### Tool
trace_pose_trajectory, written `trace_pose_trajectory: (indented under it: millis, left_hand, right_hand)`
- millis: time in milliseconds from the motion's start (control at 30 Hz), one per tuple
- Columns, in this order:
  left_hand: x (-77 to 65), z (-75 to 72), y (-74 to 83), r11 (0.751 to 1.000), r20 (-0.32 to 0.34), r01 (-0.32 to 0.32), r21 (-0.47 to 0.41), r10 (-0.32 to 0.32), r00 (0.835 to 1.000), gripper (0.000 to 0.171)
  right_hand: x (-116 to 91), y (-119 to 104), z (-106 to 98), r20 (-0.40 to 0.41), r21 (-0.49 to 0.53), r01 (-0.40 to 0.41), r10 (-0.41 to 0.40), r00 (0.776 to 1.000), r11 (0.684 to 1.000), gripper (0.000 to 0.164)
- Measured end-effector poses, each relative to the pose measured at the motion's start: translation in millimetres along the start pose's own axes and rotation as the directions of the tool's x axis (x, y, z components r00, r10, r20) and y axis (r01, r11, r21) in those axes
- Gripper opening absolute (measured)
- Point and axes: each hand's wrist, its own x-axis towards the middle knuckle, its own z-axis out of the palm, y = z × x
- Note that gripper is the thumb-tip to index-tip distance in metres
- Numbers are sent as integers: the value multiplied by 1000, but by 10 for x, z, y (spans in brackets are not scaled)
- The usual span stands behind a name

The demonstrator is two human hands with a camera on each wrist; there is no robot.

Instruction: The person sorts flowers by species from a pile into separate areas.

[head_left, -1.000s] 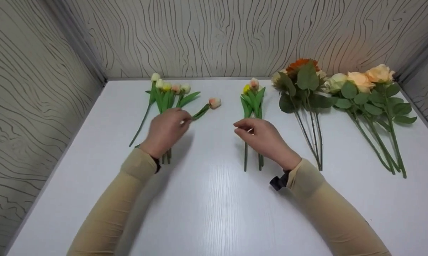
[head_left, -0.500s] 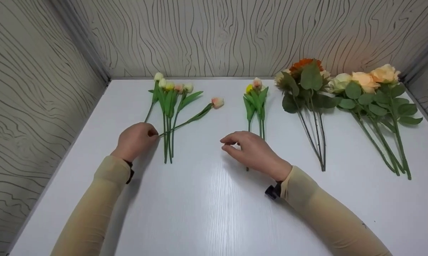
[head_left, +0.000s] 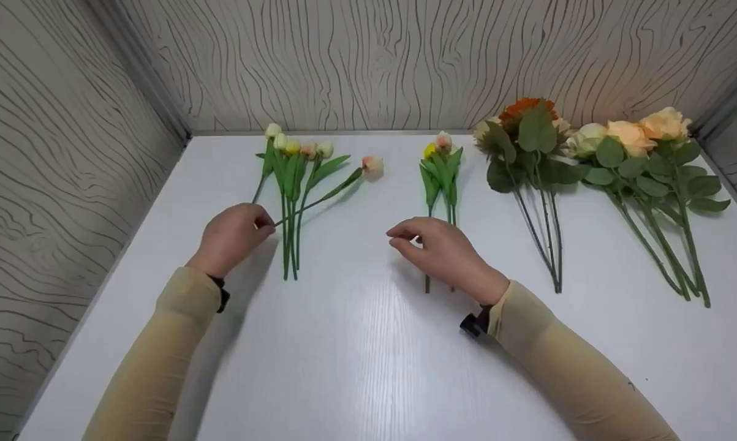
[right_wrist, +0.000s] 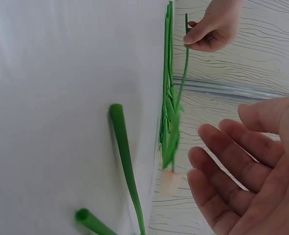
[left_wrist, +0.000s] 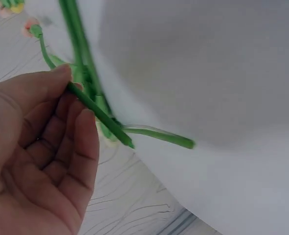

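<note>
My left hand [head_left: 230,240] pinches the stem of a pink tulip [head_left: 372,165] near its lower end. In the left wrist view that green stem [left_wrist: 102,116] runs between thumb and fingertips, its cut end poking out below. The tulip slants to the right, its stem crossing over a bunch of white, yellow and pink tulips [head_left: 291,174]. My right hand [head_left: 446,252] hovers over the stems of a smaller bunch of tulips [head_left: 443,168], partly hiding them. Its fingers are loosely bent with nothing between them, as the right wrist view also shows.
Right of the tulips lies a group of orange and cream flowers [head_left: 535,131] with dark leaves. Peach and pale roses [head_left: 628,141] lie at the far right. All rest on a white table [head_left: 368,361] against a wood-patterned wall [head_left: 374,67].
My left hand has drawn left and toward me, pulling the pink tulip's stem over the bunch, then lifted slightly. The right hand dipped a little toward me, then rose slightly.
</note>
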Motion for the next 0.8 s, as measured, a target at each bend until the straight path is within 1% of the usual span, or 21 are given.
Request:
trace_pose_trajectory:
  millis: [33,67,133,167,200,267,300,333,433,533,600,633,667,733,767,800]
  left_hand:
    - [14,15,51,1000,-6,4,-28,-4,1000,16]
    - [70,90,18,997,-13,-1,-83,0,1000,16]
    - [167,242,39,983,-20,-5,-183,1,1000,15]
    - [171,277,140,973,-12,-2,-231,0,1000,14]
    - [185,318,219,958,5,-12,-287,14,1000,15]
    - [193,402,447,922,40,-14,-386,31,999,15]
    - [204,453,561,906,63,-7,-422,38,997,16]
    - [225,503,682,885,83,-6,-466,50,995,15]
    - [289,648,1008,816,132,-7,-579,102,986,15]
    - [358,782,1263,748,162,-9,-664,156,975,15]
    - [394,854,1388,708,174,-15,-706,194,965,14]
    - [408,883,1442,691,182,-13,-723,208,961,13]
    - [424,913,1491,682,191,-11,-732,220,956,12]
    - [455,960,1581,668,206,-8,-744,240,949,10]
    - [472,977,1622,664,209,-9,-748,248,946,10]
    - [491,992,1662,659,207,-12,-752,254,945,10]
  right_hand:
    - [26,97,10,-5,10,-32,32,999,999,20]
    - [68,266,38,-8,28,-49,49,999,998,21]
    - [131,545,62,-11,94,-67,68,998,993,25]
    - [142,567,49,-16,136,-100,104,994,986,24]
    - [161,618,41,-28,197,-112,119,992,974,25]
    - [191,669,4,-44,319,-141,163,986,937,28]
    - [201,677,-24,-49,376,-154,186,981,914,30]
    - [214,701,-63,-53,432,-170,213,976,886,33]
    - [230,769,-198,-72,588,-190,285,956,786,43]
    - [232,831,-356,-93,722,-193,369,925,665,47]
    - [227,848,-458,-112,793,-169,414,904,585,46]
    - [227,855,-504,-121,820,-157,434,893,551,46]
    - [225,861,-545,-124,843,-145,450,884,517,45]
    - [222,872,-605,-127,874,-125,468,875,471,43]
    - [220,876,-626,-126,882,-120,473,872,455,42]
    - [216,878,-640,-125,887,-117,477,870,447,42]
